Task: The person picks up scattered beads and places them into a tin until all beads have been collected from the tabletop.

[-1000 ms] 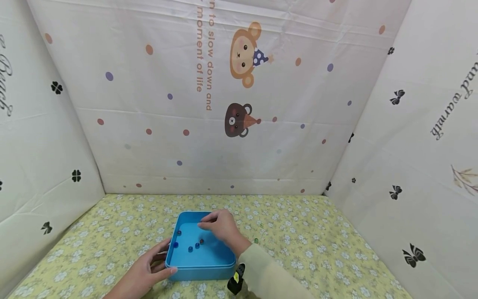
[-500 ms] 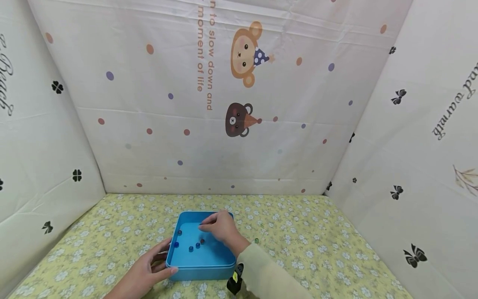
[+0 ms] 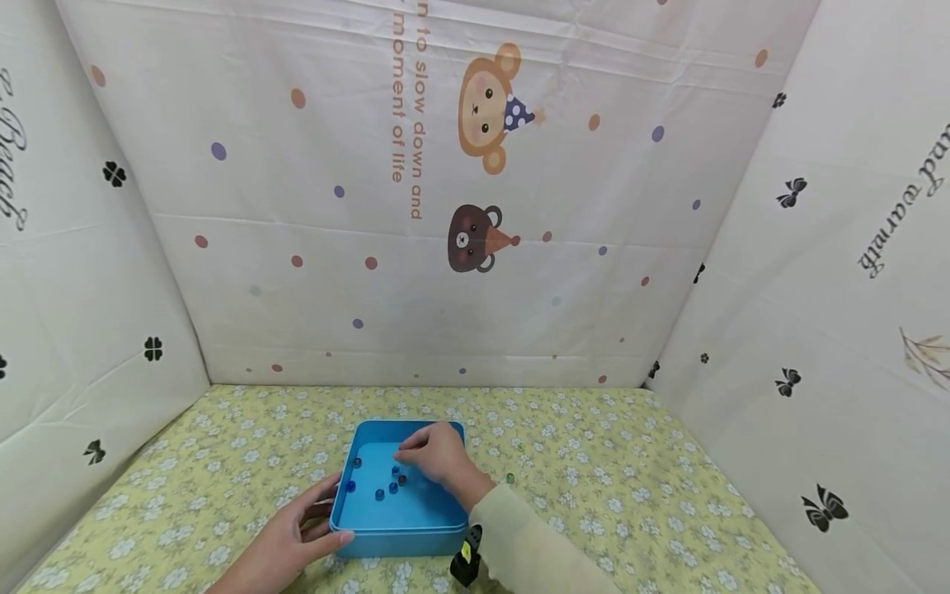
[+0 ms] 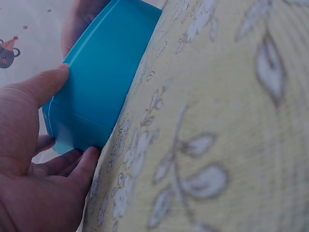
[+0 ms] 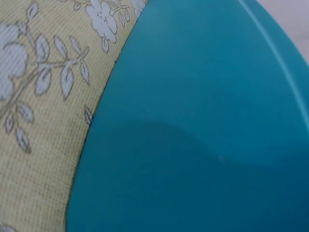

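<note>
A blue open box (image 3: 401, 540) stands on the table, with several small glass marbles on its floor. My left hand (image 3: 285, 528) grips its near left corner; in the left wrist view the thumb (image 4: 50, 82) presses one wall and the fingers reach round the corner. Over the box, my right hand (image 3: 441, 458) points its fingertips down, bent and close together. Just below them is a blue marble (image 3: 396, 470), apart from the fingers. Near it lie a reddish-brown marble (image 3: 402, 479) and a second blue marble (image 3: 393, 487). The right wrist view shows only box wall (image 5: 193, 96) and cloth.
A green marble (image 3: 510, 478) lies on the flowered yellow tablecloth (image 3: 594, 462), right of the box. Printed white sheets (image 3: 416, 330) wall off the back and both sides. The right sleeve (image 3: 545, 544) passes over the box's near right corner.
A blue marble now shows under my right fingertips, where none was visible before. The right hand has dipped slightly. My left hand and the box stay in place.
</note>
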Action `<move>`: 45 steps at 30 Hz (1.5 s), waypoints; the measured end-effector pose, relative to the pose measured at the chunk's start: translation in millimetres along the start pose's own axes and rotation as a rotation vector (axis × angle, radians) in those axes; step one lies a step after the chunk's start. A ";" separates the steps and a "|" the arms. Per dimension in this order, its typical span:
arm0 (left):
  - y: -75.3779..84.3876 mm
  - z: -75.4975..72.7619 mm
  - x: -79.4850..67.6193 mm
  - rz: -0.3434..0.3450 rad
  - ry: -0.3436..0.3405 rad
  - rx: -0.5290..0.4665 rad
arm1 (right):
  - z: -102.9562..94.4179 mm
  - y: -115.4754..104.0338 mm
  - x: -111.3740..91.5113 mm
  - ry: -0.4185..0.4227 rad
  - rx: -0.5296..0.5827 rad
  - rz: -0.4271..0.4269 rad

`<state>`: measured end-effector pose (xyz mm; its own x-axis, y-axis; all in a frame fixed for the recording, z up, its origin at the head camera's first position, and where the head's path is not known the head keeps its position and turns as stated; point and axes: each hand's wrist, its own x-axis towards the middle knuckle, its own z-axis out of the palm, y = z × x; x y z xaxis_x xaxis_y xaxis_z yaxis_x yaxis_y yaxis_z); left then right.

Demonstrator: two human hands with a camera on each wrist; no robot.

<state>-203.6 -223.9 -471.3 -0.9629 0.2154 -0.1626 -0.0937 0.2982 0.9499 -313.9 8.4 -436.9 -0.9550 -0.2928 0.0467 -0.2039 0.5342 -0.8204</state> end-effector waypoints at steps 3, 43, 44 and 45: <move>-1.0 0.6 0.1 -0.004 0.007 0.004 | -0.3 0.2 0.0 0.005 0.004 -0.001; 3.2 2.6 -0.7 -0.023 0.036 0.006 | -85.4 44.3 -52.4 0.054 0.380 -0.093; 3.1 2.4 -0.7 -0.022 0.034 0.007 | -88.0 46.8 -53.4 0.064 0.387 -0.091; 2.9 2.3 -0.8 -0.021 0.030 0.006 | -90.4 49.6 -54.2 0.076 0.387 -0.090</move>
<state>-202.5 -221.1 -469.0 -0.9678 0.1813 -0.1749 -0.1130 0.3079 0.9447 -291.7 122.5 -428.6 -0.9532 -0.2577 0.1579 -0.2049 0.1666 -0.9645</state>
